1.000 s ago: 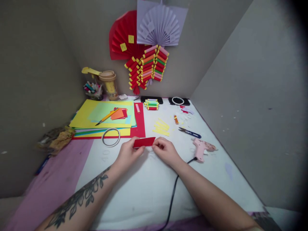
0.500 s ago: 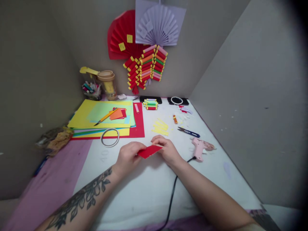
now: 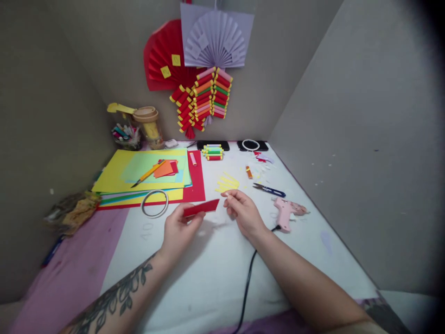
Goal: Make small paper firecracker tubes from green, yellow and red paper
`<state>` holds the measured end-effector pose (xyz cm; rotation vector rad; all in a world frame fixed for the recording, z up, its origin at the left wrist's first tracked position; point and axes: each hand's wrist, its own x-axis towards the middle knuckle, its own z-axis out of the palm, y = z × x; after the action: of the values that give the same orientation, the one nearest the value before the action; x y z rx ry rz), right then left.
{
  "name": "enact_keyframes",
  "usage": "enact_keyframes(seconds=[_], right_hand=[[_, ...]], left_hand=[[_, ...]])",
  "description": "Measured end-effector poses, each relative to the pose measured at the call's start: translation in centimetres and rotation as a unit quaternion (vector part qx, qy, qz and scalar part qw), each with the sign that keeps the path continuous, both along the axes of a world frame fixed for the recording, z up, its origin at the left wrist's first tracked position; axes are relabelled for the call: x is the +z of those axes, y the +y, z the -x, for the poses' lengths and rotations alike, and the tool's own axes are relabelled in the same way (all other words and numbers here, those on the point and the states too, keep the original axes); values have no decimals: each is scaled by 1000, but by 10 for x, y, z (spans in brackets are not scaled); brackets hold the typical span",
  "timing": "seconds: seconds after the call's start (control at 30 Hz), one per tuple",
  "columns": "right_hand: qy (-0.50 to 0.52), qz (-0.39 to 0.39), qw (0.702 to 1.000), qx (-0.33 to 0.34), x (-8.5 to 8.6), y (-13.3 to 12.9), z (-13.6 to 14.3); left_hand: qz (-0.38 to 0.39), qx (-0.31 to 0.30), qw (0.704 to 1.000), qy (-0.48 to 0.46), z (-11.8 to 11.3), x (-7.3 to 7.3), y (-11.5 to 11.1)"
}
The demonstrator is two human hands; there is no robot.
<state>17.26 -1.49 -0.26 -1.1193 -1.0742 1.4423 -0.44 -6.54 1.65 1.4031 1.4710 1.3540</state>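
A small piece of red paper [image 3: 205,208] is pinched between the thumb and fingers of my left hand [image 3: 179,227], tilted above the white tabletop. My right hand [image 3: 243,211] is apart from the paper, just to its right, its thumb and index finger pressed together. A tiny pale bit may be at those fingertips, too small to name. Thin yellow paper strips [image 3: 227,182] lie just beyond my right hand. On its right side a pink glue gun [image 3: 284,214] rests on the table, with navy thread snips [image 3: 269,189] behind it.
Stacked coloured paper [image 3: 107,178] at the left carries a yellow craft knife [image 3: 148,174] and small orange and red pieces. A tape roll [image 3: 142,206] lies in front. Several small paper rolls [image 3: 213,152] sit at the back. The glue gun's black cord [image 3: 247,283] runs toward me.
My right hand has let go of the red paper and moved slightly apart from it. The left hand has tipped the paper up nearer edge-on. The view has shifted slightly.
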Motion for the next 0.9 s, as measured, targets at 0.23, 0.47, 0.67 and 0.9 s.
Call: enact_keyframes(seconds=[0.23,0.47,0.67,0.9], right_hand=[[-101,-77,991,46,-10,-10,7],[-279,-178,938,107,-13,-5,1],[-137,-149,956,211,-6,-7,0],[-204,-197,929,238,0,-15,3]], left_hand=[[35,-76,996,20,-4,-14,5],[-25,-131,940,315,11,-22,13],[47,-103,991,70,8,-19,15],[155,-112,970,-147,8,-19,16]])
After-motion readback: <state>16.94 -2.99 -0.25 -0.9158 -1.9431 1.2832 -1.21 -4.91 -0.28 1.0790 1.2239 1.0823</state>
